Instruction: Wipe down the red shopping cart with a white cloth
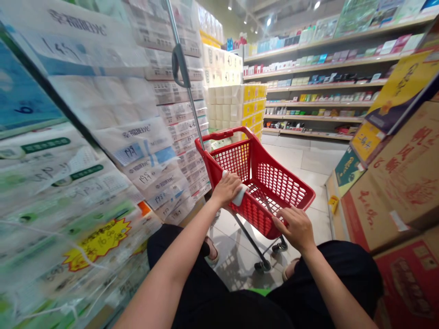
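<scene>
While the left hand (227, 188) holds a white cloth (241, 195) against the red cart (255, 215) under both hands, and the right hand (295, 228) grips its edge, wiping seems the step, and rubbing on needs a steady cart.

Dark navy, nearly black trousers (350, 269) are worn, with pale pinkish shoes (213, 252); both forearms (183, 251), the left hand (227, 188) and the right hand (297, 228) are seen bare.

A red, lattice-patterned shopping cart (264, 151) and white cloth (240, 195) color the frame's center, above dark trousers (353, 269) at bottom; a red-edged yellow starburst sign (98, 244) brightens the lower left.
</scene>
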`<state>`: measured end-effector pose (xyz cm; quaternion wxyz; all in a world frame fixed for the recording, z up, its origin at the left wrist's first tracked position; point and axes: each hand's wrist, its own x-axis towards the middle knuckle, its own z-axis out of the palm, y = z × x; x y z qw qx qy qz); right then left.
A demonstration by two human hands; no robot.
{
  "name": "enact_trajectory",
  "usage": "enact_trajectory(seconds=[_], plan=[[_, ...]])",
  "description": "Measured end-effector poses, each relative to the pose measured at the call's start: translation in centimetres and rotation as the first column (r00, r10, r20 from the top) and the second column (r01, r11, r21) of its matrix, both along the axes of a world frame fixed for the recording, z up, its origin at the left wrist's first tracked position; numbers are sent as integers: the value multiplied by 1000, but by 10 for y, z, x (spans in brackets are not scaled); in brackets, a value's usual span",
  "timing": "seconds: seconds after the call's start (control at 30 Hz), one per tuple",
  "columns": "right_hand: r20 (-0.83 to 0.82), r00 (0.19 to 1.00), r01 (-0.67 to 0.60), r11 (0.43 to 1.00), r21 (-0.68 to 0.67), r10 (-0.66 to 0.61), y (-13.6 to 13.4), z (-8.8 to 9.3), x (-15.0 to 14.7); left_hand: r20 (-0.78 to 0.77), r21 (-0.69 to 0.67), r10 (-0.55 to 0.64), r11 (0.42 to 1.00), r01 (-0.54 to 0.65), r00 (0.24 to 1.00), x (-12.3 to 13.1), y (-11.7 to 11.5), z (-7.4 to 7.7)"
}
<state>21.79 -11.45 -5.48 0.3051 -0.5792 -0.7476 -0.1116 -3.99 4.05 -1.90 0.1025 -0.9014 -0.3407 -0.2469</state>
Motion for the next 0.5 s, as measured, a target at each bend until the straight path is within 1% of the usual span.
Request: enact_trajectory(seconds=[0.17, 0.3, 0.37, 0.43, 0.5], plan=[[22, 1000, -21, 999, 42, 20, 2, -1, -2, 36, -25, 143, 989, -142, 989, -22, 25, 5], [35, 999, -34, 996, 77, 32, 1, -3, -4, 30, -53, 239, 970, -237, 971, -43, 52, 14], [36, 999, -29, 996, 81, 26, 2, -5, -3, 38, -43, 262, 965, -260, 964, -51, 63, 19], [32, 999, -20, 997, 80, 18, 2, -7, -4, 61, -21, 268, 963, -268, 961, -53, 70, 21], [23, 1000, -5, 997, 79, 3, 4, -9, -4, 93, -5, 283, 959, -284, 955, -49, 70, 20]])
